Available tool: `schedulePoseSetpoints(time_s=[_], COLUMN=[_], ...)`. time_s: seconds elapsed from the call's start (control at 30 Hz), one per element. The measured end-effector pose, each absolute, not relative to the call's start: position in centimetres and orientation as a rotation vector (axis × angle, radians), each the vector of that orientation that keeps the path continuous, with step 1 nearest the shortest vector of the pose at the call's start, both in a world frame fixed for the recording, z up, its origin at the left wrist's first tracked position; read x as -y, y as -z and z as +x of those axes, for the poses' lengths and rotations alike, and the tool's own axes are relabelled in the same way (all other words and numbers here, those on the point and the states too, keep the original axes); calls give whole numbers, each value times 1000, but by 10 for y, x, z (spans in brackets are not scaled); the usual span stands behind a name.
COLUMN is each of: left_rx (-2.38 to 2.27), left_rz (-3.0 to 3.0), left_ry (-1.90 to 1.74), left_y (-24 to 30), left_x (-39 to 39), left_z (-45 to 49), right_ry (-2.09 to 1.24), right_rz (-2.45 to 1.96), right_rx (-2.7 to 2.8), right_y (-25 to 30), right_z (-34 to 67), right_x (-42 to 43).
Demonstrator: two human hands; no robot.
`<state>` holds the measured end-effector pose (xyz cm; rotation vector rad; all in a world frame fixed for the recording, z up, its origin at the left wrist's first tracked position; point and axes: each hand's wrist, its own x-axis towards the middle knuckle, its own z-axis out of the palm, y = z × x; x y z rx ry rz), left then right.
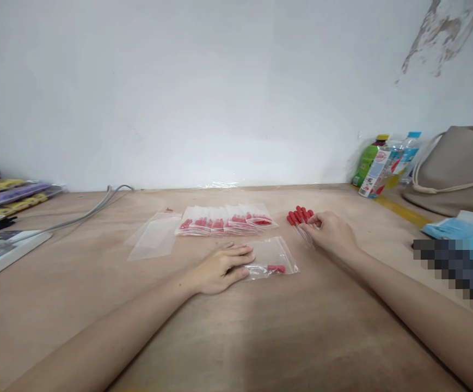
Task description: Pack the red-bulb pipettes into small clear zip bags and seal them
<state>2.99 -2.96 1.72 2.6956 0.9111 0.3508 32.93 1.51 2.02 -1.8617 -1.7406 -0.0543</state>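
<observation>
Our left hand (223, 267) rests palm-down, loosely spread, on a glossy clear bag (266, 250) with 1 slim red-ended stick (276, 268) inside; our right hand (332, 231) curls at bunched red-ended sticks (295, 218) on the smooth tabletop (228, 337); whether it grips any, we cannot tell.

On a brown wooden counter (203, 348), the left hand (223, 267) lies on a flat clear plastic bag (268, 251), with a slim red-tipped piece (276, 268) to that hand's right. Just beyond it spreads a row of clear plastic bags (225, 212) holding red pieces (217, 224); beyond and left of it lie flat translucent plastic sachets (154, 240). The right hand (331, 233) sits against a bunch of slim red-ended sticks (299, 215). Beyond that hand, to its right, stands a green plastic bottle (367, 162).
</observation>
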Motion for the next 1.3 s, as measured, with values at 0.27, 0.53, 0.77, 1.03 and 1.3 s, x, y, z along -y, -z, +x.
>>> schedulePoseSetpoints(time_s=[0.27,0.53,0.77,1.03,1.3], left_rx=[-896,-908,-926,-922,-936], left_rz=[2714,2713,2709,2701,2702], left_ry=[-418,-409,-377,-411,-501], left_y=[-16,-17,-18,-17,-18], left_x=[31,32,32,32,33], left_z=[30,31,31,31,30], right_ry=[-167,-238,-739,-995,-1250], right_rz=[-2004,-1805,-1208,-1109,-1124], right_rx=[1740,1626,1333,1182,991], right_y=[-21,-11,8,-5,0], right_z=[315,323,313,291,292], right_x=[-23,-30,-15,14,9])
